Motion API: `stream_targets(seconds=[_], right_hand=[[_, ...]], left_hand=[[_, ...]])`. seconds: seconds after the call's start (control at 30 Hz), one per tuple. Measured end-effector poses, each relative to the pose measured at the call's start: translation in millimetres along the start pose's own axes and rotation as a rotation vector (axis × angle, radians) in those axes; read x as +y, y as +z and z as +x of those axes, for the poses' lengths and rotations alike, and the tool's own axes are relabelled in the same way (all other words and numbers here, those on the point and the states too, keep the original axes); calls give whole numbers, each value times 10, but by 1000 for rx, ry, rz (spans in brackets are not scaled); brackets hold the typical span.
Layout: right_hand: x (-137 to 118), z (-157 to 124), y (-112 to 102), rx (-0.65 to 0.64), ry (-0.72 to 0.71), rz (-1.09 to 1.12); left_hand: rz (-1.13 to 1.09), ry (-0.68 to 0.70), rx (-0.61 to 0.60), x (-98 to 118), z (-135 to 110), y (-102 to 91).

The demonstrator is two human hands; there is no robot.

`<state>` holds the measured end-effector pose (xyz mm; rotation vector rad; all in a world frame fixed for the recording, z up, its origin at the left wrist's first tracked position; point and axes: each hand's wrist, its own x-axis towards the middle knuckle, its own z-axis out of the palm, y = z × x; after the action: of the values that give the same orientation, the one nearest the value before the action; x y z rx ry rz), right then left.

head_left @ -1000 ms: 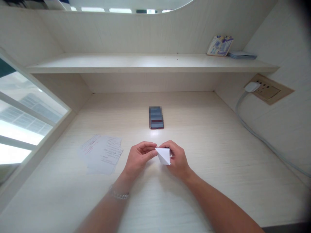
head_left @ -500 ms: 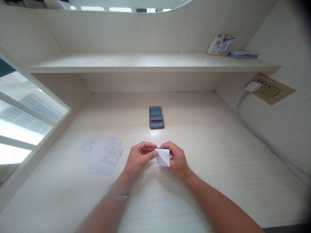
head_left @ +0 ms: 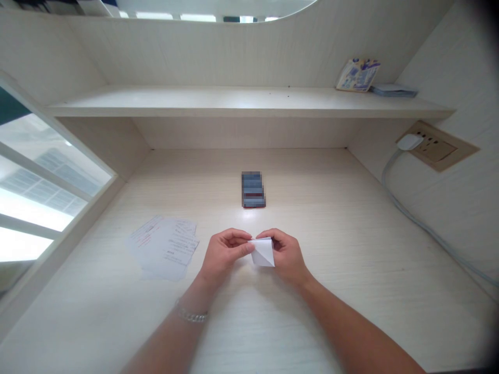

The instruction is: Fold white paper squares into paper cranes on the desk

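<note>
A small folded piece of white paper (head_left: pixel 263 253) is held between my two hands above the desk, a diagonal crease running across its front. My left hand (head_left: pixel 225 252) pinches its upper left corner between thumb and fingers. On the other side my right hand (head_left: pixel 287 255) grips the right edge, with its fingertips partly hidden behind the paper. Beyond the hands a phone-like dark rectangle (head_left: pixel 253 189), blurred by pixelation, lies flat. To the left, several loose sheets of paper (head_left: pixel 166 246) with writing overlap on the desk.
A shelf (head_left: pixel 234 97) spans the back, bearing a colourful packet (head_left: pixel 357 75) and a thin stack (head_left: pixel 394 90) at its right. On the right wall a white plug (head_left: pixel 409 142) sits in a socket panel (head_left: pixel 444 150), its grey cable (head_left: pixel 424 228) trailing down. A window (head_left: pixel 42 176) is at left.
The whole view has shifted slightly. The front face of the paper has tilted a little between my fingers, while both hands keep about the same grip.
</note>
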<state>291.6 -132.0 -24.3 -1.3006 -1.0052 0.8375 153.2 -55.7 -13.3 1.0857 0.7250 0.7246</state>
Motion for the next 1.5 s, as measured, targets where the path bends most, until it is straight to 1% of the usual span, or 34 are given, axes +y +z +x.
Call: stream_targets(seconds=[0.1,0.2,0.3,0.37,0.4,0.5,0.6,0.67,0.73,0.8,0.93,1.03,1.17,1.27,1.33,1.5], right_hand=[[23,36,-11,13,66,107],[14,57,-23,13,125,188],[-18,62,-18,-29,135,216],[-30,67,-9,-43,130,203],[-29,72,-7,-29,128,195],[-7,92,-15,70,111,170],[10,97,-31,156,72,139],[4,84,-31,163,44,126],[-8,64,-19,137,34,138],[-16,49,-6,115,45,157],[-5,52,-6,120,106,111],[8,62,-21,129,121,56],[5,58,-30,122,122,26],[-5,50,-35,116,127,6],[-12,47,-40,115,111,-23],[-26,46,-46,96,6,-121]], left_hand=[[-76,-28,29,-4,22,-13],[-110,-20,100,-7,45,-24],[-100,10,182,-9,55,-27],[-90,30,205,-11,54,-28],[-86,35,208,-14,53,-30],[-66,36,194,-21,47,-36],[0,17,110,-20,40,-29],[65,-20,20,-13,31,-9],[118,-49,-56,-5,21,16],[151,-53,-86,0,13,37],[185,-49,-81,-3,11,47],[183,-55,-81,-11,14,45],[181,-2,24,-26,11,53],[210,17,54,-38,4,62],[229,24,49,-43,-1,69],[247,81,64,-49,-8,88]])
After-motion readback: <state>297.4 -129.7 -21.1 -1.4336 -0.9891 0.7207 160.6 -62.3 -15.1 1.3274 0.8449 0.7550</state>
